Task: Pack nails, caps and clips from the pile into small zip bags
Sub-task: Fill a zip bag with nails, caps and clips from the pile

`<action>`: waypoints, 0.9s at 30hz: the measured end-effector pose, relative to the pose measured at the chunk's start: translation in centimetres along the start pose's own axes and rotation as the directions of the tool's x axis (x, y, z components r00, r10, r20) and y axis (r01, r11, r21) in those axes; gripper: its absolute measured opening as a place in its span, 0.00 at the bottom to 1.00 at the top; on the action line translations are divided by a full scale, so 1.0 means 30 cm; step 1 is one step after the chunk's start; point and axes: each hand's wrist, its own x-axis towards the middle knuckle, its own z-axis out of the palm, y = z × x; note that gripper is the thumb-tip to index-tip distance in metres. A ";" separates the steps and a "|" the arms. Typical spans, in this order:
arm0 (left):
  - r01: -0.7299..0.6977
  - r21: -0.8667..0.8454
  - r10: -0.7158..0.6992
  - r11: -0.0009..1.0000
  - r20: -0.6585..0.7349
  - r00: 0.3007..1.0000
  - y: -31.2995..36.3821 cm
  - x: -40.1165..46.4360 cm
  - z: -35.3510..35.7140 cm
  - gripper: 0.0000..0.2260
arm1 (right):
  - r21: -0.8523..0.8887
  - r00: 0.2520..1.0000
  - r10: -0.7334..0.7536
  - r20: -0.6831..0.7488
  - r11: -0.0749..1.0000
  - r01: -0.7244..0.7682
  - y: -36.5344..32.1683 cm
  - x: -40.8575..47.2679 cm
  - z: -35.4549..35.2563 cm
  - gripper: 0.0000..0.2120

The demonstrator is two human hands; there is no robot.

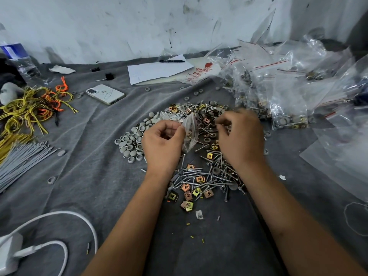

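One small zip bag [190, 134] hangs mouth-up, long axis near vertical, pinched at its top edge by the left hand [163, 142], above the pile [203, 172] of nails, caps and clips, too many to count. At the bag's three o'clock and close beside it, the right hand [240, 136] is the feeding hand, fingers curled; what they hold I cannot tell. Filled bags [278, 92], uncountable, lie at two o'clock on the tabletop [95, 176].

It looked like a makeshift home packing workplace: a grey cloth [83, 176] covered the surface below a scuffed white wall [119, 26], strewn with loose hardware [203, 176], filled zip bags [278, 92], cable ties [22, 162], a phone [105, 94] and a charger [10, 253].
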 end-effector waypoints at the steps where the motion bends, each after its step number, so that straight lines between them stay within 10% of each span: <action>1: 0.000 0.001 0.000 1.000 0.000 1.000 0.000 0.000 -0.001 0.03 | -0.043 0.998 0.037 0.048 0.998 -0.035 0.013 0.002 -0.001 0.07; 8: 0.000 0.003 0.000 1.000 -0.004 1.000 0.005 -0.001 -0.001 0.03 | -0.190 0.953 -0.053 0.299 0.975 0.114 0.012 -0.005 0.013 0.15; 27: -0.011 0.016 0.010 1.000 0.023 1.000 0.001 0.001 0.000 0.05 | -0.111 0.970 -0.060 0.236 0.990 0.088 0.018 0.008 0.019 0.10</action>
